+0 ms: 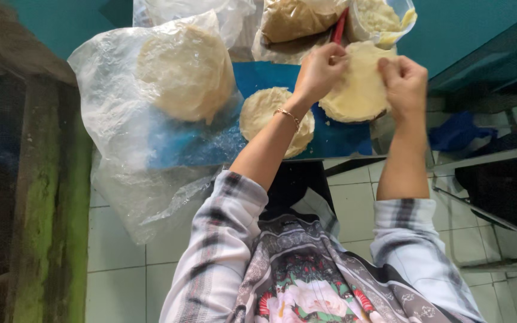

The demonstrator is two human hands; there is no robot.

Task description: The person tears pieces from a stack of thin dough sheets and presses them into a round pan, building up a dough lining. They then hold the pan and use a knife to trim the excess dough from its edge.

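Note:
My left hand (319, 72) and my right hand (404, 84) both pinch the top of a thin, pale round wrapper (357, 84), held above a stack of the same wrappers on a blue table (342, 140). A second stack of round wrappers (264, 110) lies just left of it, partly hidden by my left forearm. A gold bracelet (288, 115) circles my left wrist.
A large clear plastic bag (121, 119) holding a bigger pile of wrappers (184, 69) drapes over the table's left edge. Bags of brown filling (297, 18) and pale filling (381, 18) sit at the back. A mossy wooden post (49, 197) stands left, a white tiled floor (354, 209) below.

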